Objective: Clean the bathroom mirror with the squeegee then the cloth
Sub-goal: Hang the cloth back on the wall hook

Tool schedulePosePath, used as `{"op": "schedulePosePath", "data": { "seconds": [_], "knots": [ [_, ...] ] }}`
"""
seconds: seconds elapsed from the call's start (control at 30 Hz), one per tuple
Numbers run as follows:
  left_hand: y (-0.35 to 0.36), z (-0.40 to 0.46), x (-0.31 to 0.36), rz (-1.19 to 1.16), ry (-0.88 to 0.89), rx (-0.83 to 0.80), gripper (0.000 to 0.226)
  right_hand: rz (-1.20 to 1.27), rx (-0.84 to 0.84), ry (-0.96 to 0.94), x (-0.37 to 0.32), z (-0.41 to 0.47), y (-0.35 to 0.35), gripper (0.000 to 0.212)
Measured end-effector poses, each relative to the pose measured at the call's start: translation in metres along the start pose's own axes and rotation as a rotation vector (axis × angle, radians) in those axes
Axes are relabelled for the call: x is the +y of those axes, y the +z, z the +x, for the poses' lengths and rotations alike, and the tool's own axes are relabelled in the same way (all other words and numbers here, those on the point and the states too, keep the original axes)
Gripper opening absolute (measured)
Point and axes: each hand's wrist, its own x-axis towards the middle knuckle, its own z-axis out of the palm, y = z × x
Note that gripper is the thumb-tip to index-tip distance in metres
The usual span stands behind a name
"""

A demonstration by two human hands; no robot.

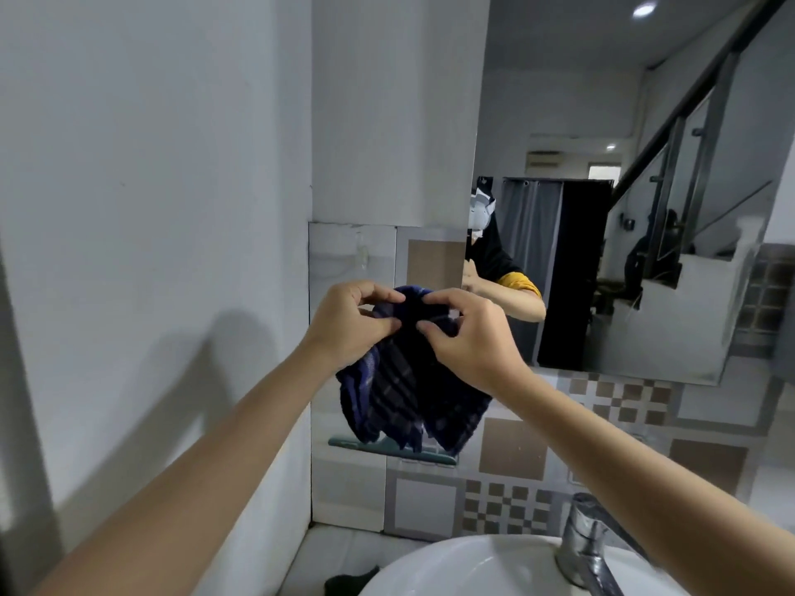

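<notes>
Cloth (413, 380) bunched, pinched by left hand (344, 324) and right hand (469, 337) fingers, seemingly just before the mirror (602, 208).

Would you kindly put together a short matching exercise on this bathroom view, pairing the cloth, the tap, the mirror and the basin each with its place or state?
Things:
1. cloth
2. tap
3. mirror
4. basin

Places or states:
A. white, at the bottom edge of the view
B. held up between left hand and right hand
C. metal, mounted at the basin's rim
D. on the wall, upper right, showing a staircase

Pairs: 1-B, 2-C, 3-D, 4-A
</notes>
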Motion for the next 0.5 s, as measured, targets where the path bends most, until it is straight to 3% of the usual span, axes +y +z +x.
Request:
{"op": "schedulePosePath", "data": {
  "seconds": [0.1, 0.17, 0.5],
  "knots": [
    [-0.02, 0.023, -0.003, 0.356, 0.114, 0.011, 0.027, -0.114, -0.028, -0.043, -0.004, 0.032, 0.01, 0.029],
    [-0.033, 0.041, -0.009, 0.465, 0.133, 0.069, 0.033, -0.195, -0.079, -0.097, -0.003, 0.055, 0.019, 0.032],
    [-0.061, 0.119, -0.023, 0.454, 0.047, 0.212, 0.03, -0.449, -0.116, -0.222, -0.009, 0.149, 0.055, 0.037]
  ]
}}
